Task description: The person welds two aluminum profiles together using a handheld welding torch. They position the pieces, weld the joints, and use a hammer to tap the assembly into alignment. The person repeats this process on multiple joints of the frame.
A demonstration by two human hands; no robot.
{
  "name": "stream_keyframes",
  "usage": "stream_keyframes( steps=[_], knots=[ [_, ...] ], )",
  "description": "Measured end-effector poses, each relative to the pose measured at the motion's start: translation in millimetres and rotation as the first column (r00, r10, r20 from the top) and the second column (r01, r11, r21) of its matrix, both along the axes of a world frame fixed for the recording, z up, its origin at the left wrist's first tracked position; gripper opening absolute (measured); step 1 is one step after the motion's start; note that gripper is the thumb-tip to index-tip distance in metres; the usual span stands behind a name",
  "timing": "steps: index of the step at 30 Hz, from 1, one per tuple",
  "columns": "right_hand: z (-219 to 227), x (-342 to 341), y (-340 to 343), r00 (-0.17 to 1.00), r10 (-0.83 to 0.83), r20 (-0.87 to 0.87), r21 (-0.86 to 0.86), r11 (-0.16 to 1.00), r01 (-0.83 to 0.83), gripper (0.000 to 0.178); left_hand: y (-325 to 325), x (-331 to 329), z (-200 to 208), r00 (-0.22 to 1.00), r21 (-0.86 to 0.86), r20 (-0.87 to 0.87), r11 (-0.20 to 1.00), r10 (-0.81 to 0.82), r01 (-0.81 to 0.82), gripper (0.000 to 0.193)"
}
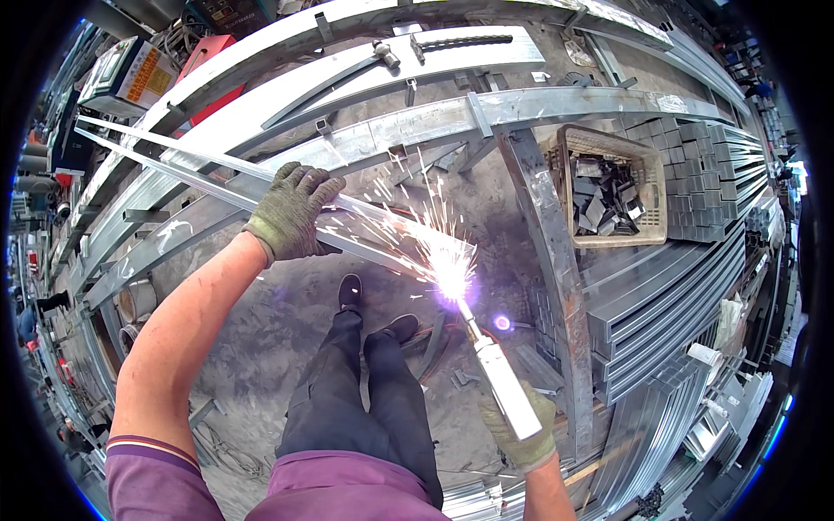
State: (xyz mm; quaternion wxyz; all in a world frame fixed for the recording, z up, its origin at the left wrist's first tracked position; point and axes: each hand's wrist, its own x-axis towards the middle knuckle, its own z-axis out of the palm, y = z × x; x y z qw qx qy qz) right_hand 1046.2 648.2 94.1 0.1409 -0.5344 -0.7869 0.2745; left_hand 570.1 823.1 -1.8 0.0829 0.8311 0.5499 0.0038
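Note:
My left hand, in a green knit glove, is wrapped over two long, thin metal profiles. They spread apart toward the far left and run right, to a glare of white light and flying sparks. In my right hand, also gloved, is a white hand-held welding torch. Its narrow nozzle points up and left, with the tip at the glare. The bright light hides the exact spot where tip and metal meet.
Long steel beams form a rack across the far side; two hammers lie beyond. On the right, a crate holds dark metal offcuts, beside stacked profiles. A steel beam runs between me and those stacks. Cables lie at lower left.

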Motion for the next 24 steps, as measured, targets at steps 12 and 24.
stream_keyframes(
  steps=[12,24],
  knots=[
    [4,1,-1,1.000,-0.006,-0.021,-0.019,1.000,0.005,0.035,0,-2,-2,1.000,-0.009,0.006,1.000,-0.006,0.006,0.111],
    [0,7,-24,0.956,-0.274,-0.105,-0.275,0.932,0.237,0.038,2,3,6,0.997,-0.116,-0.066,0.992,0.032,-0.039,0.113]
  ],
)
